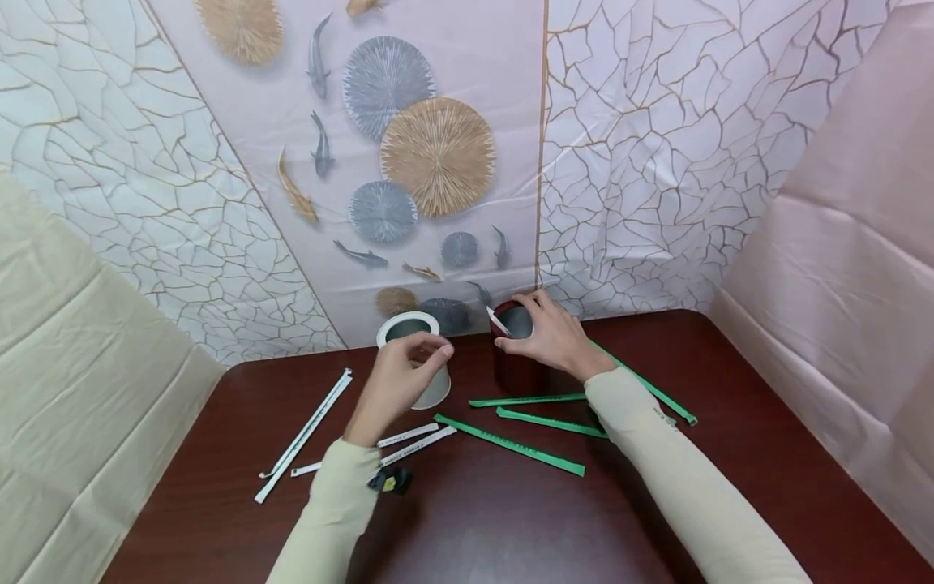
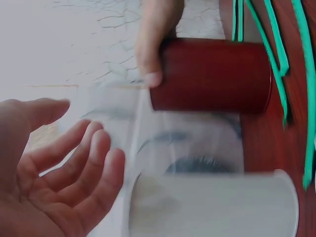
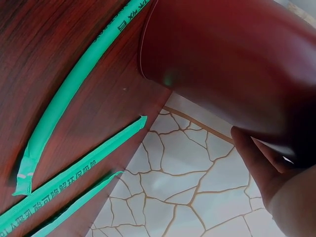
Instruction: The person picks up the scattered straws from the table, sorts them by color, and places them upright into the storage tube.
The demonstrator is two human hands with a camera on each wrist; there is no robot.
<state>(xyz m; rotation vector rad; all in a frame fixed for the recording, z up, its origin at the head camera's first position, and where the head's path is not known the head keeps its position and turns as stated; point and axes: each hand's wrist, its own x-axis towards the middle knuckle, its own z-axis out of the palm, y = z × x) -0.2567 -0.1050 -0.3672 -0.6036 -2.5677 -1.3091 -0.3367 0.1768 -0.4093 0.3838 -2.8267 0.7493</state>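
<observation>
In the head view, my right hand (image 1: pixel 552 334) grips the top of a dark red canister (image 1: pixel 520 375), thumb on the near side and fingers at the far rim. The end of a white paper-wrapped straw (image 1: pixel 498 321) sticks up at that canister's mouth. To the left stands a white canister (image 1: pixel 435 392) with a pale rim. In front of and over it hovers my left hand (image 1: pixel 394 377), fingers loosely bent and holding nothing. The left wrist view shows its fingertips (image 2: pixel 116 163) apart from the thumb, beside the white canister's wall.
Several green-wrapped straws (image 1: pixel 511 444) lie on the dark wooden table (image 1: pixel 496 519) in front of and right of the red canister. White-wrapped straws (image 1: pixel 306 434) lie on the left side. A patterned cloth (image 1: pixel 627 178) hangs behind the table's back edge.
</observation>
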